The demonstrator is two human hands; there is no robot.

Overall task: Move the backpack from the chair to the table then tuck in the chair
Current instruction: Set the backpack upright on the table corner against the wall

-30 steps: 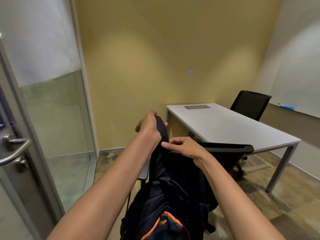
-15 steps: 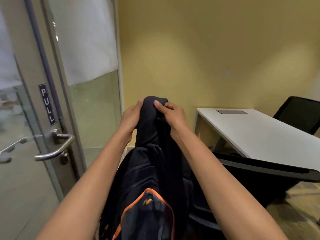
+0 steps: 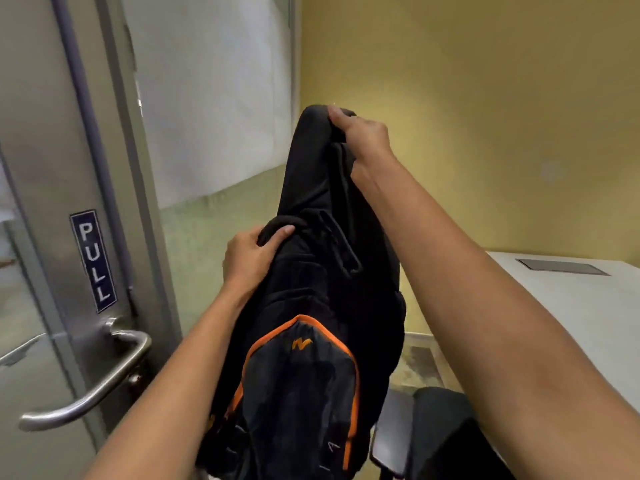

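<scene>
From the head view I see the backpack [image 3: 304, 341] hanging upright, long axis vertical, above the chair [image 3: 446, 434] and left of the table [image 3: 595, 306]. My right hand [image 3: 363, 140] clenches its raised strap (top end up); my left hand [image 3: 252, 258] grasps its upper edge.

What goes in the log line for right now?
step: lifting backpack | right hand: gripping strap | left hand: gripping top | table: right, bag not there yet
</scene>
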